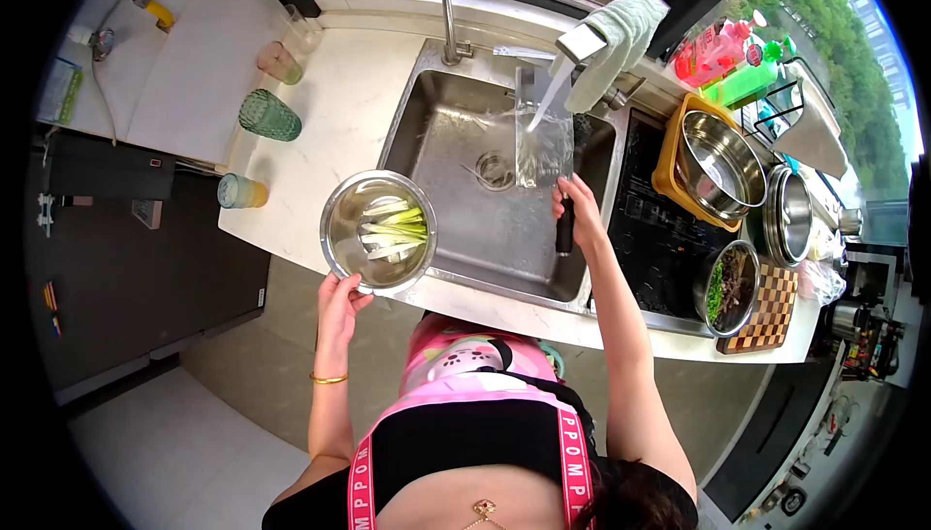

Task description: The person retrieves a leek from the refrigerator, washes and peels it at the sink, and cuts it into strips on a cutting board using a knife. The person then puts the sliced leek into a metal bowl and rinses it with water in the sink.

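Observation:
My left hand grips the near rim of a steel bowl, which holds pale green and white vegetable pieces. The bowl is over the counter at the sink's left edge. My right hand is closed around the dark handle of a cleaver. Its broad blade lies under running water from the faucet, over the right part of the steel sink. Water runs down the blade.
Glasses stand on the counter left of the sink. To the right are a black cooktop, a steel pot, a bowl of chopped food and a checkered board. A second tap rises behind the sink.

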The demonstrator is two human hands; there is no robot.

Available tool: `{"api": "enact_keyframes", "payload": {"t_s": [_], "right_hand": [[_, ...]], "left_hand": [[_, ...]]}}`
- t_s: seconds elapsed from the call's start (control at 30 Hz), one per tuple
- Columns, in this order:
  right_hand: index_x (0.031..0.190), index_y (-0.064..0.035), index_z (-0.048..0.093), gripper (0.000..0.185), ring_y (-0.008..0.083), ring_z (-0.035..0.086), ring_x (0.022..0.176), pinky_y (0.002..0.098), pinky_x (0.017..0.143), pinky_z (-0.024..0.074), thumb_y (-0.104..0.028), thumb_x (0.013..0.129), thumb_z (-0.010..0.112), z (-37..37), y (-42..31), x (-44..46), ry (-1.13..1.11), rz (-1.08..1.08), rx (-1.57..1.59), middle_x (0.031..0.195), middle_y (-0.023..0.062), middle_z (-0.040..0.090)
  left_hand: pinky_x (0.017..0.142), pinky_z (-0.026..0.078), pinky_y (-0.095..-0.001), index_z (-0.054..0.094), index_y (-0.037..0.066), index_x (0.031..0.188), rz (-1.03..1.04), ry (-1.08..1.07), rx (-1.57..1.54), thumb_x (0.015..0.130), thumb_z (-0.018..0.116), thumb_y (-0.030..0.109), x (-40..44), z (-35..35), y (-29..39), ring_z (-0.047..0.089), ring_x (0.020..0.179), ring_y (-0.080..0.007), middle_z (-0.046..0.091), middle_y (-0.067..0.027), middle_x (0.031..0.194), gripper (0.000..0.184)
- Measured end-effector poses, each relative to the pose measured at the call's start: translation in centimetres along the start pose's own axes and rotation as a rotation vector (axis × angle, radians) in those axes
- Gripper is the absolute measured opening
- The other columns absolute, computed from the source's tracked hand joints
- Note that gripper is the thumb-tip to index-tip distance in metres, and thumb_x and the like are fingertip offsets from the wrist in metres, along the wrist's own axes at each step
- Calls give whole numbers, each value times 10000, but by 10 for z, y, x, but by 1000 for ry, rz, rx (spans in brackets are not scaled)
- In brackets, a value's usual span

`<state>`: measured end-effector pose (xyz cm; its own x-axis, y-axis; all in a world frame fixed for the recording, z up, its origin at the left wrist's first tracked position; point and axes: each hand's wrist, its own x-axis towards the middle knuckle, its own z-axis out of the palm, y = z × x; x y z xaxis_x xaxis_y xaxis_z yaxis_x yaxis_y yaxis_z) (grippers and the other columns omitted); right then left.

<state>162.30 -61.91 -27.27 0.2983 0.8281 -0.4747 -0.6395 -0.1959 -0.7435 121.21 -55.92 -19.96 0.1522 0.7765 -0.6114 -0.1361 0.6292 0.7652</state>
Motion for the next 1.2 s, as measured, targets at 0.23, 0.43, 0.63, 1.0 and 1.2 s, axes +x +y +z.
{"api": "enact_keyframes", "payload": {"t_s": [0.23,0.43,0.63,1.0,1.2], "right_hand": [[868,-94,455,106,115,447,536,251,482,373,-155,902,534,17,-6,40,-173,-34,152,674,20,471],[842,-96,449,130,123,456,524,260,471,371,-125,876,571,27,-19,56,-84,-120,133,640,22,473],[736,-82,473,200,101,439,444,255,432,360,-153,848,623,35,-38,57,47,-314,-247,558,-11,449],[868,-80,458,95,77,390,436,227,404,321,-131,893,534,-28,-36,-54,-76,291,-180,568,-15,407],[1067,-114,552,220,159,475,513,279,498,393,-134,863,471,-28,-16,-29,-98,-116,-659,597,36,462]], "left_hand": [[558,568,-229,568,52,932,10,11,11,844,553,62,-15,-5,-6,611,641,-98,619,-31,794,90],[549,568,-231,569,46,935,6,34,8,843,549,58,-19,-5,-12,613,626,-100,620,-33,780,94],[539,567,-231,573,44,921,-3,57,-11,841,546,46,-26,-5,-14,612,618,-101,622,-35,777,85],[515,537,-202,563,77,926,7,97,-19,841,567,86,-28,2,-13,583,595,-75,586,3,718,86],[522,539,-204,563,78,926,6,77,-7,840,571,89,-29,8,-13,585,598,-79,589,1,725,87]]}}
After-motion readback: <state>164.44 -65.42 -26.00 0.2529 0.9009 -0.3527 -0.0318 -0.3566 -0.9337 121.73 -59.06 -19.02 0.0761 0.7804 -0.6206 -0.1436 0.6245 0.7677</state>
